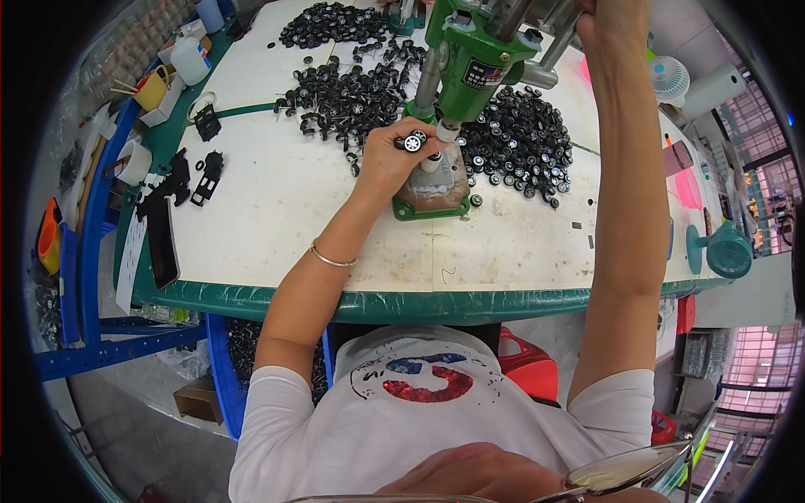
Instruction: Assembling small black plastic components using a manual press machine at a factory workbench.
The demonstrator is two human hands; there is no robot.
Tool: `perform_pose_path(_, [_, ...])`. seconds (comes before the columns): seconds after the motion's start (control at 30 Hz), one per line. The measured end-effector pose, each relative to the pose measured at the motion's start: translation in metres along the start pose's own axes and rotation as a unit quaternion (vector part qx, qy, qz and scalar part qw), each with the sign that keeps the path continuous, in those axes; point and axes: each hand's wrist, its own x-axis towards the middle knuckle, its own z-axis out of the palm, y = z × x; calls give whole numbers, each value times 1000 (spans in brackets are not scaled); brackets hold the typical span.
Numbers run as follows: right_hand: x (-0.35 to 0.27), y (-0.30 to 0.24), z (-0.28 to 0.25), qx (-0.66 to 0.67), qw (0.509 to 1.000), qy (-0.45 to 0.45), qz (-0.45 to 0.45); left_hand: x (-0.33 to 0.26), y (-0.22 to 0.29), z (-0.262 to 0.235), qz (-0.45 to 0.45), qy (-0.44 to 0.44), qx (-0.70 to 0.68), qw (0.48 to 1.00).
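Observation:
A green hand press [474, 59] stands on the table in front of me, its ram coming down over a worn metal base [444, 194]. My left hand [391, 161] is at the base, its fingers closed around small black toy wheels [411, 142] with silver hubs. The fingertips are right beside the ram's tip [447, 131], over a small pale fixture [432, 162]. Up at the top edge, my right hand [610, 27] is closed on the press lever [563, 35]; part of that hand lies outside the picture.
Loose wheels with axles [348, 96] are heaped left of the press, and more wheels [524, 142] to its right. Black plastic chassis parts [208, 178] lie at the left. A blue bin [225, 377] is below the table's green edge [394, 307]. A small green fan [728, 251] stands at the right.

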Motion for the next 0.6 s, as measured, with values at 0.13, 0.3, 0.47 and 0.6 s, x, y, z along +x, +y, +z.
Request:
perform_pose_path(0.13, [-11,43,14,-383,818,137,-406,-2,1,-2,-11,2,8,1000])
perform_pose_path(0.3, [-46,31,-21,-390,819,-120,-403,-4,2,-1,16,1,24,1000])
perform_pose_path(0.47, [-53,73,0,-372,728,56,-573,-6,-5,1,-1,9,10,1000])
perform_pose_path(0.6, [-48,58,-3,-380,748,39,-543,-7,2,1,-94,6,-26,995])
